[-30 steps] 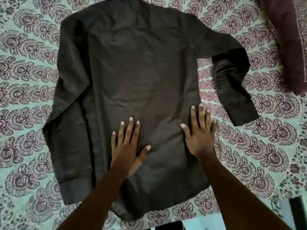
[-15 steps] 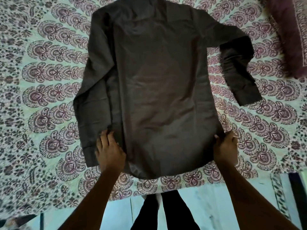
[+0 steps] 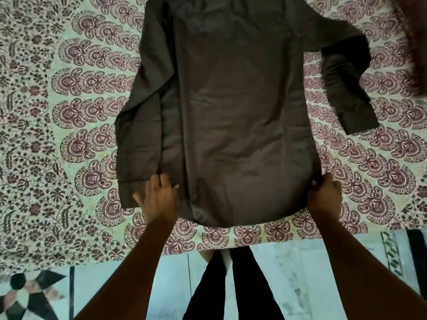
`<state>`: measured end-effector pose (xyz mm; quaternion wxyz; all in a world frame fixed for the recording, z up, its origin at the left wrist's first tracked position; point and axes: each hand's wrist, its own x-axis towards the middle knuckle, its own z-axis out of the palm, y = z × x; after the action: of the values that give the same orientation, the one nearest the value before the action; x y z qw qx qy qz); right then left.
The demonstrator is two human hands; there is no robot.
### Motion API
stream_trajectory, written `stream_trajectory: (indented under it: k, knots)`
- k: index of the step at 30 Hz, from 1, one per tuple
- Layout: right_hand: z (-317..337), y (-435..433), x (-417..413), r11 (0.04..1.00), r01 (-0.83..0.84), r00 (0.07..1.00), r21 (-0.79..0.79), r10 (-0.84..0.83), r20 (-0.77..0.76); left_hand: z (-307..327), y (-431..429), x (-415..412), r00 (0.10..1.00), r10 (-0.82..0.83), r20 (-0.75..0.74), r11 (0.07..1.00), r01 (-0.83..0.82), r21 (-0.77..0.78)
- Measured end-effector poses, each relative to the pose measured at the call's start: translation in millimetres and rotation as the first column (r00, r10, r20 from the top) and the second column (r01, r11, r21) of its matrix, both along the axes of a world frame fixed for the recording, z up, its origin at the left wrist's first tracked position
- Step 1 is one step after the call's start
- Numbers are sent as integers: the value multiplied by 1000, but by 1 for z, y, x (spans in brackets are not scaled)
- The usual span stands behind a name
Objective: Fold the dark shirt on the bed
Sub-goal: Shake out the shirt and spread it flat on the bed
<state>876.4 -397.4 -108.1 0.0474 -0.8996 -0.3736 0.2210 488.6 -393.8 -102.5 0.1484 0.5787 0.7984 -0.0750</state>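
The dark shirt [image 3: 231, 112] lies flat on the patterned bedspread [image 3: 57, 135], collar end far from me and hem toward me. Its left sleeve [image 3: 138, 139] lies straight along the body. The right sleeve [image 3: 346, 88] sticks out and bends down to the right. My left hand [image 3: 159, 199] rests palm down with fingers spread on the lower left of the shirt, next to the left cuff. My right hand [image 3: 325, 197] is curled around the lower right corner of the hem.
A maroon cushion [image 3: 416, 42] lies at the top right corner of the bed. The bed's near edge [image 3: 231, 243] runs just below the hem. Beyond it are pale floor tiles [image 3: 288, 273] and my dark-trousered legs [image 3: 231, 292].
My hands have slid from the middle of the shirt down to its two lower corners. The right hand has closed on the hem. The left hand's fingers have spread.
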Motion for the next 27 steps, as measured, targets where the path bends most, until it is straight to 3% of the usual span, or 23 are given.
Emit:
stream_trajectory:
  k: [3,6,8,15,17,21,27]
  knots:
    - [3,-2,2,1000,26,998,-15,-26,-49,3,-10,14,975,213,58,977,-211,-36]
    - [3,-5,9,1000,5,999,-2,-6,-47,8,-2,17,887,391,247,920,-381,-87]
    - [4,-9,11,1000,28,999,-2,-28,-42,8,2,13,844,455,283,889,-446,-99]
    - [3,-17,21,1000,4,999,23,-3,-44,3,-8,11,949,283,140,954,-293,57]
    - [2,-18,23,999,-18,999,31,19,-40,1,-10,11,943,298,148,951,-307,43]
    - [1,-15,22,1000,9,998,24,-7,-58,0,-3,7,840,415,349,893,-450,23]
    - [-2,-13,26,994,49,997,-99,-54,-50,8,-14,-14,890,368,269,907,-407,107]
